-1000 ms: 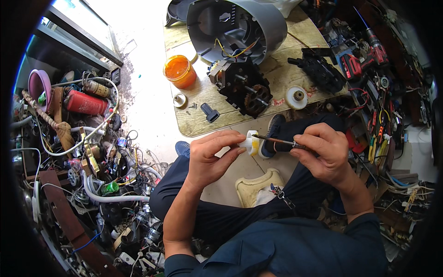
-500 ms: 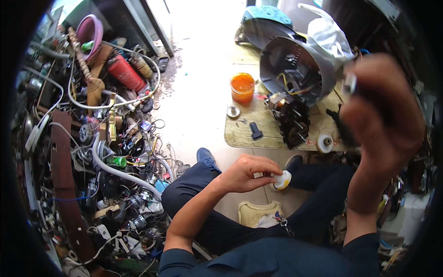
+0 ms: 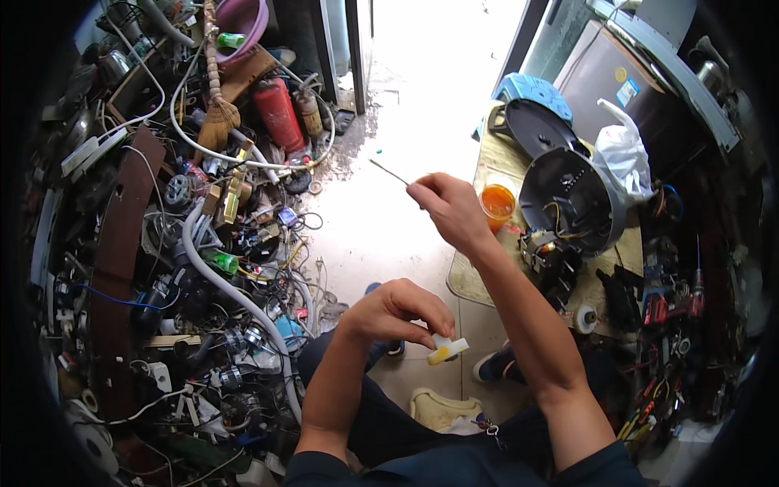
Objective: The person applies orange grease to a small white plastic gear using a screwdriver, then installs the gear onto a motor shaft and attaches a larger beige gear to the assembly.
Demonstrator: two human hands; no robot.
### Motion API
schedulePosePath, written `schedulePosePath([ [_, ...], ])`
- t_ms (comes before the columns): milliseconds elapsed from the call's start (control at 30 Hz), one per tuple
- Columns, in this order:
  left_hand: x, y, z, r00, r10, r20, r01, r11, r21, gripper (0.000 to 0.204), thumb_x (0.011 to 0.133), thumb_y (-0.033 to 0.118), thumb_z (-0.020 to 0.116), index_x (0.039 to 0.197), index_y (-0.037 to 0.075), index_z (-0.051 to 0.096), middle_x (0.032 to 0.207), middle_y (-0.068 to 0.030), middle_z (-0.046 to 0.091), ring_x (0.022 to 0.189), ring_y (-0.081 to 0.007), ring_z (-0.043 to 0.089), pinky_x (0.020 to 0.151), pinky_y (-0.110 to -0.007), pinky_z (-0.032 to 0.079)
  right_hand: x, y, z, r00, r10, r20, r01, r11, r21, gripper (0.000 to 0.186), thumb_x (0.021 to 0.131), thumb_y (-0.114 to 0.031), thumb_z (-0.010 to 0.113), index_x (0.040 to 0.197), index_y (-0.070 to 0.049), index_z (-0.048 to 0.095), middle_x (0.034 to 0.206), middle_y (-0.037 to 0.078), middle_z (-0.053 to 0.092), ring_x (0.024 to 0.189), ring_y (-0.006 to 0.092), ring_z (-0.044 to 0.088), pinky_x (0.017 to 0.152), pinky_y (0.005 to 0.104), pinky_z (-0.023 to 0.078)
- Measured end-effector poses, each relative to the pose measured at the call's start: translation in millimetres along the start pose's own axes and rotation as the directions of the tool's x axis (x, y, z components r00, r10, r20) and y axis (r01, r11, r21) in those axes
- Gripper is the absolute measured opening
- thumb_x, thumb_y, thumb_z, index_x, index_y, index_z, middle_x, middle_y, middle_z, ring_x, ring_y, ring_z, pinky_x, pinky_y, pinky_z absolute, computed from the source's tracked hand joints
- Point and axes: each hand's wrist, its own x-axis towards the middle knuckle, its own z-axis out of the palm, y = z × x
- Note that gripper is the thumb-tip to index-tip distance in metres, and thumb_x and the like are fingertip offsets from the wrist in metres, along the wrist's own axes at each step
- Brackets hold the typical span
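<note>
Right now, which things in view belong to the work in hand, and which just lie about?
Apparently in use:
- white part with yellow smears, in the left hand
- thin tool, in the right hand
- orange tub
- gray housing

Apparently lying about:
- red cylinder
- broom
- pink basin
- gray hose
</note>
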Motion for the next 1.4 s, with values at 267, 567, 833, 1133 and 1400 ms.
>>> schedulePosePath([
  [267, 8, -9, -1, 0.999, 0.033, -0.022, -0.034, 0.999, -0.036, 0.026, 0.085, -0.005, 0.089, 0.110, -0.006, 0.082, 0.112, -0.0225, 0.080, 0.107, -0.0324, 0.078, 0.094, -0.041, 0.061, -74, -27, -68, 0.917, 0.322, 0.237, -0.394, 0.622, 0.677, 0.030, 0.114, -0.026, 0.059, 0.111, 0.002, 0.071, 0.078, 0.006, 0.069, 0.054, 0.0075, 0.049, 0.050, 0.0216, 0.037],
  [567, 16, -12, 0, 0.999, -0.023, -0.041, 0.021, 0.999, -0.044, 0.030, 0.082, -0.012, 0.087, 0.111, -0.004, 0.082, 0.113, -0.0177, 0.081, 0.111, -0.0280, 0.077, 0.099, -0.039, 0.062, -125, -19, -105, 0.896, 0.299, 0.328, -0.437, 0.460, 0.773, 0.034, 0.116, -0.029, 0.057, 0.112, 0.002, 0.071, 0.081, 0.009, 0.071, 0.054, 0.0089, 0.051, 0.051, 0.0216, 0.040],
  [833, 16, -13, -2, 0.998, -0.029, -0.048, 0.027, 0.998, -0.048, 0.029, 0.081, -0.008, 0.089, 0.109, -0.006, 0.082, 0.112, -0.0240, 0.080, 0.107, -0.0332, 0.078, 0.094, -0.042, 0.062, -141, -20, -138, 0.939, 0.318, 0.132, -0.344, 0.882, 0.323, 0.026, 0.113, -0.023, 0.064, 0.113, 0.002, 0.075, 0.085, 0.006, 0.074, 0.062, 0.0097, 0.056, 0.059, 0.0255, 0.046],
  [1133, 29, -18, -1, 0.999, -0.045, -0.005, 0.045, 0.999, -0.004, 0.030, 0.082, -0.011, 0.087, 0.112, -0.006, 0.082, 0.114, -0.0211, 0.080, 0.110, -0.0298, 0.078, 0.096, -0.041, 0.062, -28, -15, -159, 0.987, -0.083, 0.139, 0.155, 0.729, -0.667, 0.019, 0.093, -0.023, 0.081, 0.100, -0.006, 0.081, 0.091, 0.015, 0.077, 0.086, 0.0355, 0.076, 0.078, 0.0470, 0.058],
  [1400, 30, -23, -7, 0.998, -0.038, -0.041, 0.039, 0.999, 0.016, 0.027, 0.087, -0.003, 0.089, 0.113, -0.002, 0.083, 0.114, -0.0139, 0.082, 0.108, -0.0229, 0.078, 0.093, -0.035, 0.062, 39, 0, -145, 0.922, -0.106, 0.373, 0.387, 0.322, -0.864, 0.013, 0.091, -0.012, 0.074, 0.099, -0.014, 0.083, 0.096, 0.005, 0.078, 0.100, 0.0282, 0.075, 0.084, 0.0436, 0.062],
])
